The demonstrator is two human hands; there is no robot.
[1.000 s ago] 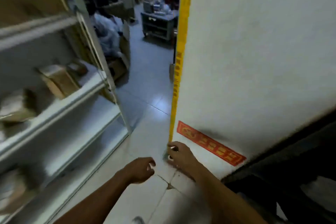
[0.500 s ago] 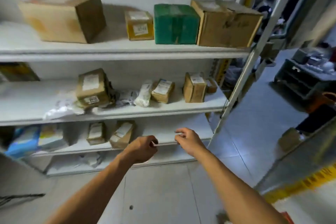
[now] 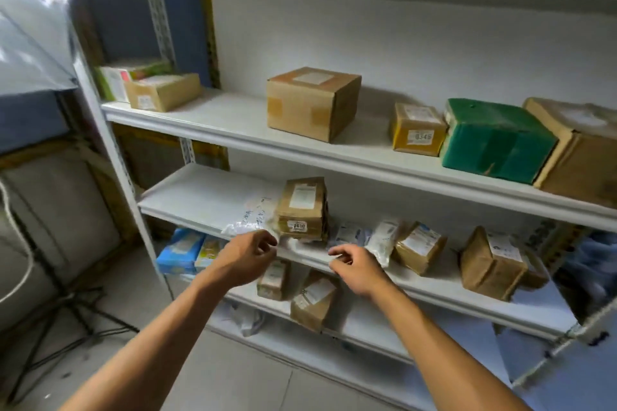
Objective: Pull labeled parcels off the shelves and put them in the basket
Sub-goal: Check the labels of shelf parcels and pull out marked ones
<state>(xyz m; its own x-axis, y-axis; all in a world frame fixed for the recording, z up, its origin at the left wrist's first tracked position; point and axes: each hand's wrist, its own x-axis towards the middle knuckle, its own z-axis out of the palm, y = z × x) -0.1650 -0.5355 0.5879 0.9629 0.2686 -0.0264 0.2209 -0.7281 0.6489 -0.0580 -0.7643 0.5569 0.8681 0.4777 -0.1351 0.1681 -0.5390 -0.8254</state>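
Three white shelves (image 3: 233, 143) of parcels fill the view; no basket is visible in frame. Top tier, largest first: a tan carton at 3 o'clock (image 3: 581, 157), a green box (image 3: 494, 140) just beside it, a brown box (image 3: 312, 103) near 12, a small yellow box (image 3: 417, 128) between those two. Middle tier: a brown paper parcel (image 3: 490, 260) at 4 o'clock, a taped brown parcel with a white label (image 3: 302, 208) near centre, a smaller brown parcel (image 3: 417, 247), and a clear plastic mailer (image 3: 250, 220) lying at the shelf lip.

Step in hand, as judged — the reach, no parcel lifted yet. Left hand (image 3: 248, 255), fingers curled, sits at the mailer's front edge; whether it pinches the plastic or only touches it I cannot tell. Right hand (image 3: 355, 269) hovers in front of the shelf lip with fingers loosely curled, holding nothing.

Next move calls for a firm pinch on the slippery mailer, or both hands closing round the taped parcel just behind it — then a carry to the basket, wherever it stands.
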